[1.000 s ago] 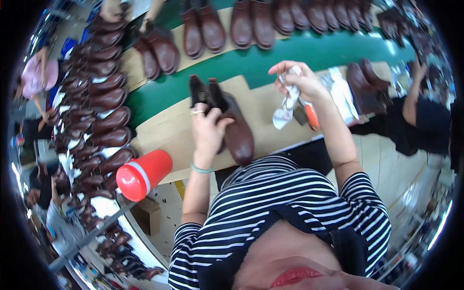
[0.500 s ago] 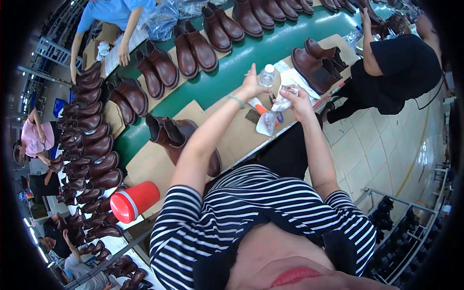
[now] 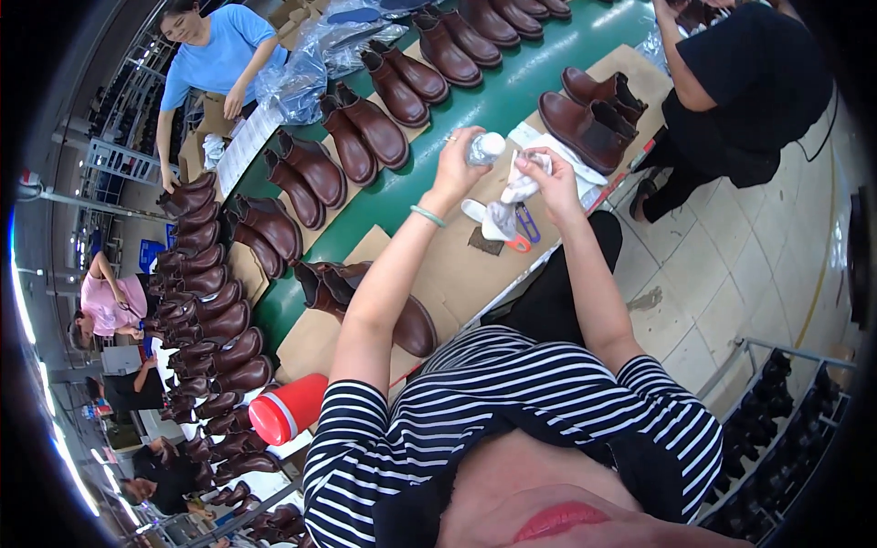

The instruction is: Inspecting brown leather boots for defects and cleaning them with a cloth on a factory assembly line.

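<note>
My left hand point(image 3: 457, 166) is wrapped round a small clear bottle with a white cap point(image 3: 485, 148), which it holds tilted toward the right above the bench. Close beside it, my right hand point(image 3: 555, 185) pinches a crumpled white cloth point(image 3: 524, 181) stained with dark smudges. The cloth and the bottle's cap are near each other but look apart. Below the right hand, a whitish piece point(image 3: 498, 222), a purple-handled tool point(image 3: 527, 222), an orange loop handle point(image 3: 519, 243) and a dark brown pad point(image 3: 484, 242) lie on the cardboard.
Brown ankle boots point(image 3: 417, 326) stand near my left forearm, and another pair point(image 3: 585, 119) lies beyond my right hand. A red canister point(image 3: 288, 409) sits at the left. Several more pairs line the green surface point(image 3: 475, 96). Co-workers stand across the bench and at the right.
My left hand, spread beside the standing bottle before, has taken hold of it and tilted it. My right hand still holds the cloth, a little higher. The whole view has shifted slightly.
</note>
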A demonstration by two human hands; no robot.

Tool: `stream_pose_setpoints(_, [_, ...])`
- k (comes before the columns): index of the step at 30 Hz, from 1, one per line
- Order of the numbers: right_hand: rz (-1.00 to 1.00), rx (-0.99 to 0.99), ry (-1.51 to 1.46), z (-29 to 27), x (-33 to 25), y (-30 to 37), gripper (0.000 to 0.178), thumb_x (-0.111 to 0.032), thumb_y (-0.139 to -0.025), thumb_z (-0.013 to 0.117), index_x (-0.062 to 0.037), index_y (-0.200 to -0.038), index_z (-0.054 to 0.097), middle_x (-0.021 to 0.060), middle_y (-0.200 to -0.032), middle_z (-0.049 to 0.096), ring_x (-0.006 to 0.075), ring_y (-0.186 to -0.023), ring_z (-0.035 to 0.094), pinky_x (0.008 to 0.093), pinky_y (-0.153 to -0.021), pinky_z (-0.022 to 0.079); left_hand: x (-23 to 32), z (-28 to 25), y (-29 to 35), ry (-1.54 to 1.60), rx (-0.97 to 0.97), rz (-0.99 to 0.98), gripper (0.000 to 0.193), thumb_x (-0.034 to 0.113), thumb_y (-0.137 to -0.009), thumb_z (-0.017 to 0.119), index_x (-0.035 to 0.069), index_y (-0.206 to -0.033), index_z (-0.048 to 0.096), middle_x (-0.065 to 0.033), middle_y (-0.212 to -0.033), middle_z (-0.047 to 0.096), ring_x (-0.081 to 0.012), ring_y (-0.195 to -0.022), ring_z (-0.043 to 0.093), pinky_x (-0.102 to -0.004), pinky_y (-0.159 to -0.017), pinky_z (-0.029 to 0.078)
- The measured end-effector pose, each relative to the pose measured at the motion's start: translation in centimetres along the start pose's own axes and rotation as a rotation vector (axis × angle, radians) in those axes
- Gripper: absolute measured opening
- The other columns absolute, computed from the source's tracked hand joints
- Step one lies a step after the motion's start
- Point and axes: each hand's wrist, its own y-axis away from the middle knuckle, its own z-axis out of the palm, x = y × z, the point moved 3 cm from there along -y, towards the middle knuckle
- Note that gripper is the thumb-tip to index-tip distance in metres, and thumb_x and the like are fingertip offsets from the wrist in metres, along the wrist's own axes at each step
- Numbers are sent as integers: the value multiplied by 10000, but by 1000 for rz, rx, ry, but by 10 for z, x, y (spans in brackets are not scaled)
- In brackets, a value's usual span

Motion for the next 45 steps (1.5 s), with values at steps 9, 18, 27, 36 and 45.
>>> stream_pose_setpoints(9, [38,38,-182,-13,-67,9,149,-32,-864,662,7,-1003,627,72,-912,670,128,-799,654,269,-703,546,-95,113,22,567,-63,-256,680,128,-618,857,-33,-1195,535,-173,-1237,571,-257,-1169,548,-341,-977,440])
stream_pose_setpoints(18, [39,-27,-403,-55,-83,26,166,-58,-909,603,-30,-1072,594,45,-939,664,144,-850,658,290,-785,544,11,17,83,1015,-132,-657,435,100,-846,687,-19,-1231,523,-156,-1224,570,-210,-1090,569,-324,-936,456])
stream_pose_setpoints(27, [51,-106,742,-72,-46,32,352,-163,-834,686,-24,-1141,585,27,-1009,642,131,-912,607,277,-849,457,42,-53,98,1029,26,-458,157,37,-846,682,-13,-990,643,-39,-888,667,-78,-820,604,-214,-760,479])
stream_pose_setpoints(36, [150,-663,125,94,-10,70,495,-29,-813,713,-36,-1264,509,23,-964,628,88,-915,600,248,-811,480,48,-91,95,877,-105,-482,319,-9,-823,694,2,-1130,605,-25,-849,653,-68,-772,598,-193,-705,481])
stream_pose_setpoints(45, [106,-427,9,105,7,79,236,66,-846,636,25,-1076,605,83,-1057,649,122,-962,624,246,-836,511,43,-95,130,868,41,-487,403,-129,-787,641,-3,-1169,638,-12,-924,589,-97,-850,594,-216,-764,501])
